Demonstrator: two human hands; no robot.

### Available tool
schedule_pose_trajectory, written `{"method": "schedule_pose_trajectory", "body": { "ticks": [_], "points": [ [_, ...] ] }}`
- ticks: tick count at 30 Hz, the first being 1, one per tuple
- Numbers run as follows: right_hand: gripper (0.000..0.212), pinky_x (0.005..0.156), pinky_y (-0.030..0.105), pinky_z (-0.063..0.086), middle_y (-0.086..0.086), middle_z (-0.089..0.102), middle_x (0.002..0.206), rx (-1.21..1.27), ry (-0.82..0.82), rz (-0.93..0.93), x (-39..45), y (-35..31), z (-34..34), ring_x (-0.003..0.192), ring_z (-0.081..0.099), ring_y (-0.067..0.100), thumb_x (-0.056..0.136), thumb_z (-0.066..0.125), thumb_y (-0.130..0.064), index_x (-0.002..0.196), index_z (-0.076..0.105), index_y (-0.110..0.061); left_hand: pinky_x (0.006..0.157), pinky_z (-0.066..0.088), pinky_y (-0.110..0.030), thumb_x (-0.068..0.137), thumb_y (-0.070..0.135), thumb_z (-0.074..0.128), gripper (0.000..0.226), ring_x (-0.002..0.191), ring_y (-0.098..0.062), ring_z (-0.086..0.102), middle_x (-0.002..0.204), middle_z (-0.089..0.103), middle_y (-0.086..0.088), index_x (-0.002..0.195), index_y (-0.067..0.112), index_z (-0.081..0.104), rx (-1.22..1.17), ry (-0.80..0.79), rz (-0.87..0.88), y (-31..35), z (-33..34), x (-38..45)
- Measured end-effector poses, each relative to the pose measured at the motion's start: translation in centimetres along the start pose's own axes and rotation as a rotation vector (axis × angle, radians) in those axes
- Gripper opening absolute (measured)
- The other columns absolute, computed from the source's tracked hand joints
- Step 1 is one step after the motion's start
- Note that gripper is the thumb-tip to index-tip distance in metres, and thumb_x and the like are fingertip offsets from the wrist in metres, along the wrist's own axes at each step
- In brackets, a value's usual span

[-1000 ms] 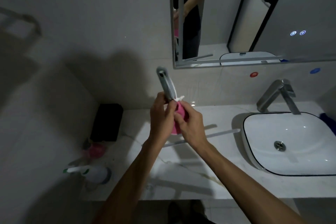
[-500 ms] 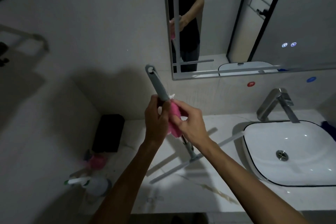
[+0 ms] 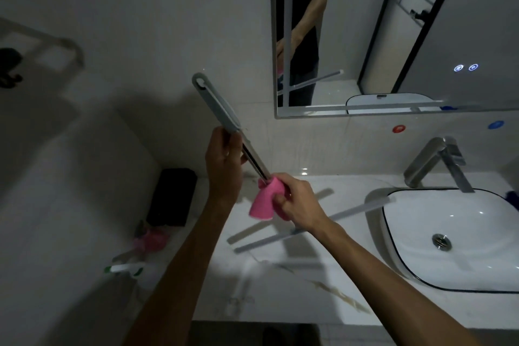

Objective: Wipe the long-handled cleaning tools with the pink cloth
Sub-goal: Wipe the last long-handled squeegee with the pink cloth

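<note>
A long-handled squeegee tilts up to the left over the counter, its grey handle ending in a hang hole at the top. My left hand grips the shaft just below the grey grip. The metal shaft runs down into the pink cloth, which my right hand holds wrapped around it. The squeegee's long blade stretches across the counter toward the basin, partly hidden behind my right wrist.
A white basin with a chrome tap sits at the right of the marble counter. A black box, a pink item and a white-green bottle stand at the left. The mirror hangs behind.
My right hand has slid the pink cloth down the shaft, away from my left hand. More of the handle and metal shaft now shows above the cloth.
</note>
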State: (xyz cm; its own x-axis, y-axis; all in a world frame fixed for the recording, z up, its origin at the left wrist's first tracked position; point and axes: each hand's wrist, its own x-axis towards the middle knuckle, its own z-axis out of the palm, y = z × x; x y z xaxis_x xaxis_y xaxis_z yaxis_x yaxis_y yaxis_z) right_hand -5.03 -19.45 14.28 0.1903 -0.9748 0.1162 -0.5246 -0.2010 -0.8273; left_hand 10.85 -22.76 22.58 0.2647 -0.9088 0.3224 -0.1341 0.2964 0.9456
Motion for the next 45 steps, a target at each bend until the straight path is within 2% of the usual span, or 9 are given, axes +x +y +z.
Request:
{"method": "schedule_pose_trajectory", "body": {
  "ticks": [8, 13, 20, 25, 28, 31, 36, 41, 45],
  "points": [
    [0.04, 0.077, 0.024, 0.055, 0.004, 0.069, 0.093, 0.122, 0.052, -0.062, 0.9, -1.7, -0.3, 0.086, 0.063, 0.011, 0.086, 0.061, 0.003, 0.122, 0.064, -0.014, 0.062, 0.04, -0.005, 0.094, 0.003, 0.063, 0.039, 0.064, 0.01, 0.055, 0.066, 0.05, 0.017, 0.074, 0.032, 0.048, 0.361, -0.325, 0.099, -2.2, -0.3, -2.7],
    [0.052, 0.074, 0.026, 0.055, 0.003, 0.069, 0.092, 0.124, 0.13, -0.058, 0.2, -1.6, 0.5, 0.085, 0.063, 0.01, 0.078, 0.057, 0.011, 0.122, 0.065, -0.015, 0.068, 0.044, -0.008, 0.096, 0.015, 0.062, 0.003, 0.08, -0.003, 0.062, 0.09, 0.065, 0.005, 0.098, 0.014, 0.061, 0.362, -0.439, -0.006, -2.6, 0.1, -2.9],
    [0.043, 0.081, 0.022, 0.057, -0.001, 0.07, 0.1, 0.115, 0.107, -0.028, 0.0, -0.3, 1.0, 0.089, 0.065, 0.008, 0.089, 0.063, -0.001, 0.129, 0.063, -0.018, 0.058, 0.043, -0.011, 0.1, 0.012, 0.052, 0.015, 0.061, 0.003, 0.054, 0.074, 0.058, 0.004, 0.087, 0.01, 0.059, 0.301, -0.171, -0.123, -1.9, 0.5, -2.2],
    [0.048, 0.083, 0.022, 0.058, -0.014, 0.065, 0.101, 0.126, -0.011, -0.016, -1.4, 0.8, 1.3, 0.089, 0.068, 0.011, 0.092, 0.064, -0.006, 0.135, 0.054, -0.026, 0.063, 0.055, -0.029, 0.099, 0.011, 0.056, 0.021, 0.061, -0.003, 0.057, 0.07, 0.058, 0.005, 0.08, 0.02, 0.056, 0.189, -0.116, -0.165, -2.4, -0.2, -2.0],
    [0.057, 0.084, 0.026, 0.06, -0.013, 0.068, 0.105, 0.127, -0.092, 0.01, -1.2, 1.1, 1.3, 0.089, 0.069, 0.01, 0.085, 0.062, 0.007, 0.135, 0.058, -0.02, 0.058, 0.046, -0.013, 0.1, 0.01, 0.056, 0.02, 0.06, 0.004, 0.056, 0.07, 0.057, 0.007, 0.081, 0.016, 0.056, 0.251, -0.136, -0.106, -2.2, 0.0, -2.5],
    [0.064, 0.088, 0.034, 0.06, -0.004, 0.069, 0.108, 0.064, -0.107, 0.083, -1.1, 2.2, 1.5, 0.092, 0.067, 0.011, 0.078, 0.064, 0.01, 0.136, 0.058, -0.016, 0.056, 0.041, -0.011, 0.1, 0.012, 0.055, 0.019, 0.058, 0.002, 0.053, 0.067, 0.053, 0.009, 0.082, 0.016, 0.054, 0.258, -0.107, -0.035, -2.0, -0.5, -1.9],
    [0.057, 0.067, 0.026, 0.057, -0.001, 0.069, 0.098, 0.101, -0.087, 0.096, -1.3, 1.6, 2.0, 0.079, 0.067, 0.021, 0.081, 0.064, 0.0, 0.135, 0.058, -0.019, 0.055, 0.044, -0.029, 0.096, 0.036, 0.047, 0.024, 0.056, -0.012, 0.051, 0.064, 0.053, 0.001, 0.082, 0.017, 0.054, 0.208, -0.077, -0.016, -2.9, -1.3, -1.5],
    [0.034, 0.081, 0.015, 0.053, -0.016, 0.067, 0.095, 0.127, -0.069, 0.011, -0.2, -0.5, 2.2, 0.087, 0.066, 0.002, 0.087, 0.067, -0.007, 0.115, 0.065, -0.026, 0.058, 0.037, -0.008, 0.1, 0.01, 0.053, 0.028, 0.063, 0.007, 0.053, 0.069, 0.052, 0.011, 0.076, 0.024, 0.048, 0.322, -0.083, -0.027, -2.1, -0.4, -2.5],
    [0.033, 0.083, 0.012, 0.051, -0.007, 0.07, 0.101, 0.225, 0.105, -0.004, 0.8, -2.1, 1.8, 0.092, 0.065, -0.001, 0.087, 0.069, -0.004, 0.119, 0.068, -0.013, 0.061, 0.037, -0.002, 0.1, 0.017, 0.057, 0.018, 0.069, 0.01, 0.054, 0.075, 0.051, 0.012, 0.083, 0.019, 0.05, 0.409, -0.149, -0.05, -2.0, -0.2, -2.9]
  ]
}}
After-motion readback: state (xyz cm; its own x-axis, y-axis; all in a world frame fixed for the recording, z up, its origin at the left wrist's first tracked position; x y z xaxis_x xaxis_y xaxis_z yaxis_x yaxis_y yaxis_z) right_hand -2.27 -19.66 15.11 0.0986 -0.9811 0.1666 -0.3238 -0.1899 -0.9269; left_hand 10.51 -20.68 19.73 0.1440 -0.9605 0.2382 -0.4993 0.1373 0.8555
